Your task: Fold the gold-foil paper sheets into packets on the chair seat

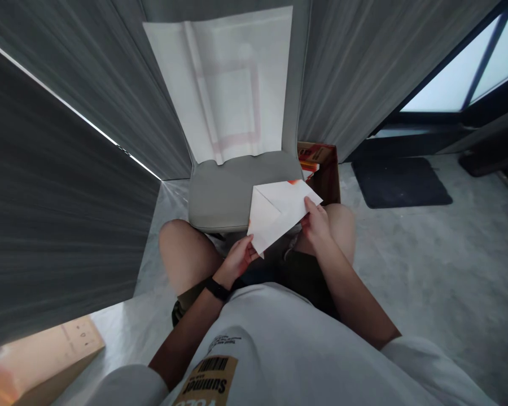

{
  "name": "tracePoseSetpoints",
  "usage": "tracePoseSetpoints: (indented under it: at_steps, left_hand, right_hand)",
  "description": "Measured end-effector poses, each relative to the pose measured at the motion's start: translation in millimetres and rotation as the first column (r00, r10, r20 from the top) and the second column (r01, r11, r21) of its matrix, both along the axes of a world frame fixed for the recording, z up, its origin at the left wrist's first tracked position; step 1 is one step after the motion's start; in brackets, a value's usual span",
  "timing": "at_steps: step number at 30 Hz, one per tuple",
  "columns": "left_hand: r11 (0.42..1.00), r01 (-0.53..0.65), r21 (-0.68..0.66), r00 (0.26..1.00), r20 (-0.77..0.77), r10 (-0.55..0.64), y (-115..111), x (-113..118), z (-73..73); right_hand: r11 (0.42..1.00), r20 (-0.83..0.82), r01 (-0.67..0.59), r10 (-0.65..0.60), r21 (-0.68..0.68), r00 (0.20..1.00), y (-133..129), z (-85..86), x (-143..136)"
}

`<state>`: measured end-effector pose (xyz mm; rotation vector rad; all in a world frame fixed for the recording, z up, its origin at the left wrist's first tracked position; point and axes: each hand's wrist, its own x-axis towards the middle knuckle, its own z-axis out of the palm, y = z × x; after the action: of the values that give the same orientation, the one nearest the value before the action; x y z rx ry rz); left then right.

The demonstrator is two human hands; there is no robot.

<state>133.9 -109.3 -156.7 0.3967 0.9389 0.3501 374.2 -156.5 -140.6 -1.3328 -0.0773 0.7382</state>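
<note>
A folded white paper [279,211] with small orange patches is held over the front of a grey chair [220,197]. My left hand [240,256], with a black band on its wrist, pinches the paper's lower left corner. On the right side, my right hand [315,219] grips the paper near its pointed end, thumb on top. A large white sheet [232,84] with creases and a faint pinkish outline leans against the chair's backrest.
Behind the chair's right side stands an open cardboard box [330,175] with orange and white items. A dark mat [401,181] lies on the floor at right. Another cardboard box [46,361] is at lower left. Grey curtains [347,67] hang behind the chair.
</note>
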Motion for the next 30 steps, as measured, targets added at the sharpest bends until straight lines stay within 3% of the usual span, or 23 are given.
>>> tracePoseSetpoints:
  at_steps: [5, 12, 15, 18, 20, 21, 24, 27, 28, 30]
  left_hand:
    - [0.999, 0.028, 0.038, 0.995, 0.092, -0.032, 3, -6, 5.4]
    - [0.979, 0.077, 0.19, 0.982, 0.156, -0.108, 11, -20, 29.3]
    - [0.945, 0.061, 0.322, 0.982, 0.15, -0.115, 23, -29, 40.3]
    - [0.864, 0.094, 0.494, 0.988, 0.064, -0.144, 41, -41, 54.4]
    - [0.744, 0.19, 0.641, 0.98, -0.073, -0.187, 57, -50, 67.0]
    - [0.651, 0.243, 0.719, 0.969, -0.15, -0.195, 66, -54, 74.0]
    - [0.266, 0.344, 0.9, 0.936, -0.308, -0.169, 98, -65, 93.1]
    - [-0.154, 0.358, 0.921, 0.917, -0.378, -0.127, 131, -66, 97.6]
    - [-0.265, 0.357, 0.896, 0.914, -0.393, -0.099, 141, -64, 93.8]
    - [-0.408, 0.37, 0.834, 0.91, -0.413, -0.019, 159, -56, 78.6]
  right_hand:
    - [0.994, 0.034, -0.087, 0.085, 0.063, 0.996, -2, 19.7, -3]
    - [0.982, 0.136, -0.167, 0.155, 0.085, 0.979, -8, 48.1, 2]
    - [0.962, 0.144, -0.262, 0.25, 0.075, 0.958, -14, 55.7, 12]
    - [0.898, 0.196, -0.439, 0.432, -0.004, 0.881, -19, 64.3, 29]
    - [0.821, 0.287, -0.563, 0.565, -0.096, 0.774, -18, 72.7, 43]
    - [0.777, 0.346, -0.613, 0.621, -0.146, 0.704, -16, 77.4, 50]
    - [0.676, 0.553, -0.686, 0.692, -0.268, 0.465, -1, 88.0, 67]
    - [0.689, 0.752, -0.638, 0.609, -0.344, 0.252, 22, 83.7, 79]
    - [0.713, 0.803, -0.6, 0.566, -0.364, 0.185, 30, 77.8, 81]
    - [0.762, 0.866, -0.51, 0.496, -0.399, 0.063, 47, 60.7, 85]
